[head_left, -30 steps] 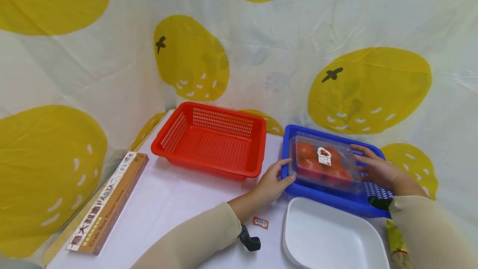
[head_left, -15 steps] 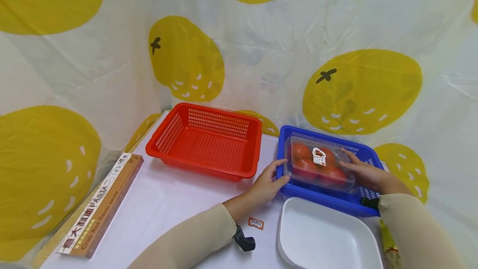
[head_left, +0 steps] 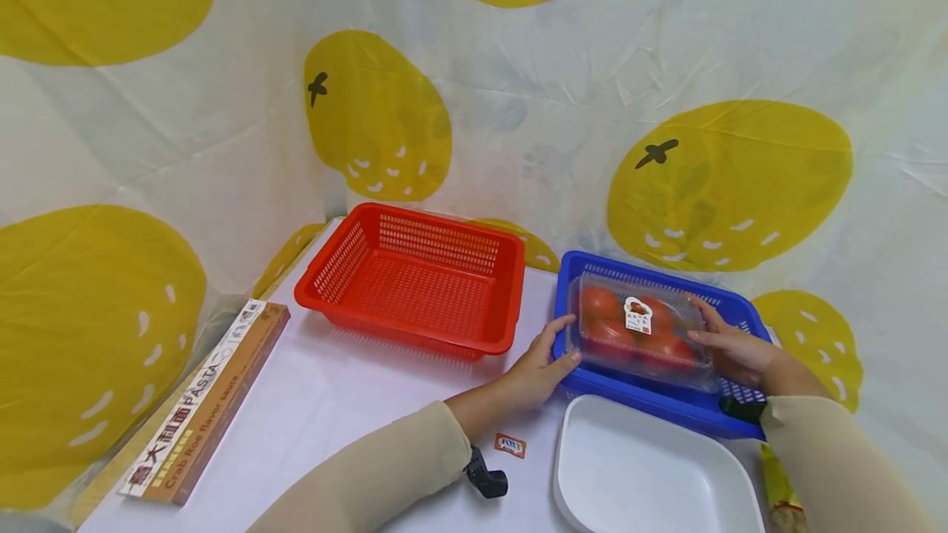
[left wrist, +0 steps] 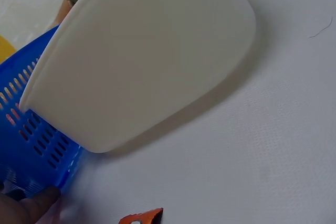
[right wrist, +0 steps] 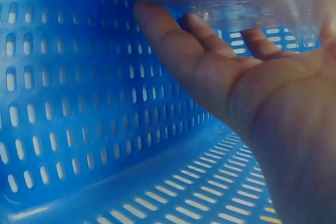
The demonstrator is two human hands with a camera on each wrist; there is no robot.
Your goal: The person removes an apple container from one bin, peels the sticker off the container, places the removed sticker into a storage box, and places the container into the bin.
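the clear clamshell of tomatoes [head_left: 638,331] sat in the blue basket [head_left: 570,274], raised a little toward its front wall, at about four o'clock from the red basket [head_left: 415,282]. the left hand [head_left: 539,364] was at the box's nine o'clock end, thumb curled onto the box's corner and fingers round the basket's left wall, so it looked to be gripping that end, though the head view left it unclear whether the fingers met the box or only the rim; the left wrist view showed just a fingertip [left wrist: 37,203] by the blue wall. the right hand [head_left: 733,348] was at the three o'clock end, fingers nearly straight, and in the right wrist view the right hand's fingers [right wrist: 173,51] lay flat under the clear plastic, carrying it rather than pinching. to my eye the sound way with this box was level and two-handed, support kept underneath, since thin plastic would flex and its lid could pop if squeezed at the sides. the white tray [head_left: 652,471] lay at six o'clock, touching the blue basket's front, with a small orange packet [head_left: 513,444] on the worktop [head_left: 348,410] and a long pasta box [head_left: 203,401] well off at nine o'clock.
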